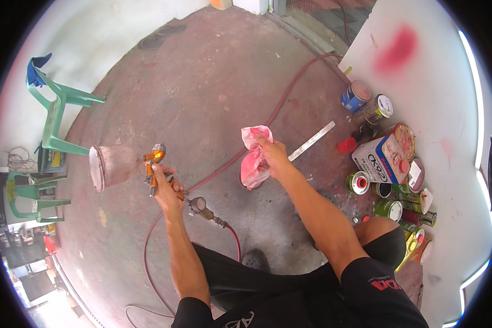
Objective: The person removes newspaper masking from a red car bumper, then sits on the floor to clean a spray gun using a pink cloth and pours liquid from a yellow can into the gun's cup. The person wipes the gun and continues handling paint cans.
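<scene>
Left of the crumpled, pink-stained white cloth (254,167) clenched in the right hand (274,157), the left hand (168,188) grips an orange-and-silver metal spray gun (157,155), its cloudy cylindrical cup (116,165) extending left.

Spray gun (157,156): orange and silver; cup (117,165), cloudy pink. Rag (255,170): white, blotched pink. Hose (283,102): red. Left chair (54,123): green. Right wall (448,109): white, diffuse red patch (397,48). Floor (202,98): grey, mottled dull red. Box (53,160) at left: seemingly dark grey, poorly resolved
</scene>
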Tool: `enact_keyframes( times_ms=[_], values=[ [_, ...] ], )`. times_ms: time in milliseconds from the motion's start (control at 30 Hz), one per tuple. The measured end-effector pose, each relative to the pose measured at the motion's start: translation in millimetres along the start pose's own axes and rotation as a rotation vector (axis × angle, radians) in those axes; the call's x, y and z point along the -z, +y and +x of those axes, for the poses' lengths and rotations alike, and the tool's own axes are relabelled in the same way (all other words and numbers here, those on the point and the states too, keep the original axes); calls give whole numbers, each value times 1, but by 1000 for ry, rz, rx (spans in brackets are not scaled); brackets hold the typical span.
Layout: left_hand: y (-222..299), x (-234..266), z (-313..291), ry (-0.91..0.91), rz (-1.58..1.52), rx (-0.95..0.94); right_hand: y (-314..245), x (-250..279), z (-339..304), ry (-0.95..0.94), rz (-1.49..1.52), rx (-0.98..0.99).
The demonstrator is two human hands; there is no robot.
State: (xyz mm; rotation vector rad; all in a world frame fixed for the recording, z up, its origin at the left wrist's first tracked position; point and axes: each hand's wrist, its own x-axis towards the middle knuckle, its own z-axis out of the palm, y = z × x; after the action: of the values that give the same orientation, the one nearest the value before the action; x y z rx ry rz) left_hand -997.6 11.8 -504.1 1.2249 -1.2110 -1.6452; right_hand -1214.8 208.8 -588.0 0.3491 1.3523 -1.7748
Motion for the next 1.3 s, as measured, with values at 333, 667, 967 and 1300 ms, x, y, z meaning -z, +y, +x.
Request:
enact_keyframes(
  times_ms=[333,667,967,1300],
  values=[
    [6,13,-5,-91,-87,80,12,-5,10,-23,14,-7],
    [8,24,-5,-85,-127,94,1,-18,1,-17,18,-56],
    [6,7,-22,-295,107,83,-18,-54,-14,-327,-237,103],
    [-23,-5,-61,-441,347,219,-11,-89,-15,-760,-1104,422]
  ],
)
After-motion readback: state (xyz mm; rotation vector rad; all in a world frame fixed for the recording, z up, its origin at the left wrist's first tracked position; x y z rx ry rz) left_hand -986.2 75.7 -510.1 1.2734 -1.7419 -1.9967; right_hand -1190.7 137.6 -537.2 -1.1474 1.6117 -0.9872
